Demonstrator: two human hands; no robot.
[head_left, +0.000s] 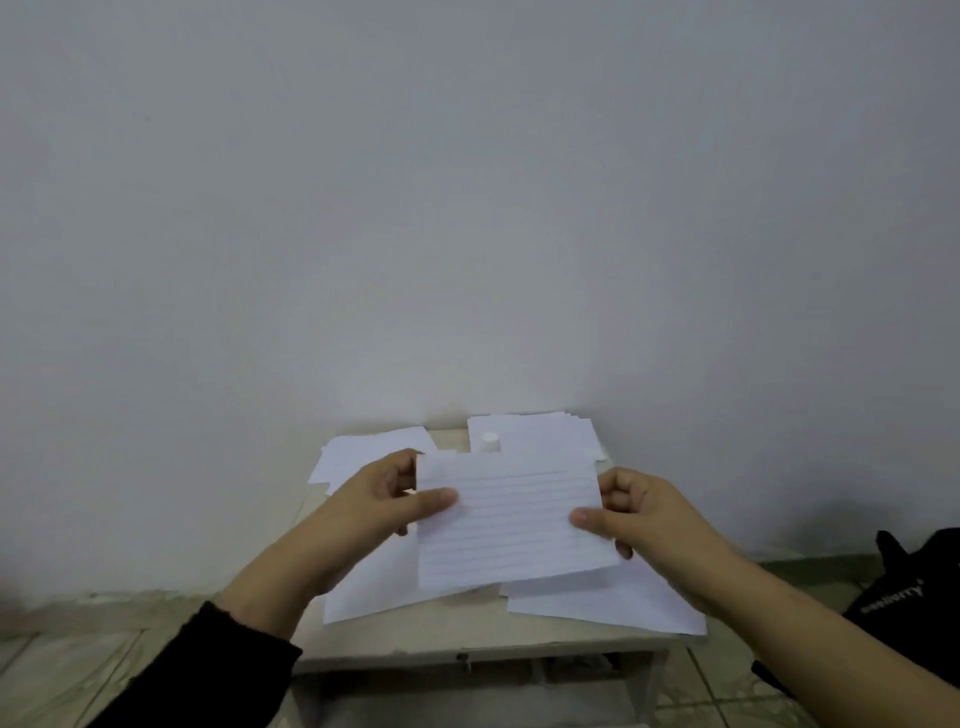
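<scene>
1. The left hand (387, 499) and right hand (631, 512) are each pinching an edge of a lined sheet (511, 519), holding it above the desk (415, 636).
2. Loose papers (613, 597) are lying beneath; a white cap (490, 441) is standing behind.

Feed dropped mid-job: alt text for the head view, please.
The left hand and right hand pinch a lined sheet by its side edges above a small table strewn with white sheets. A small white cylinder stands at the back.
</scene>
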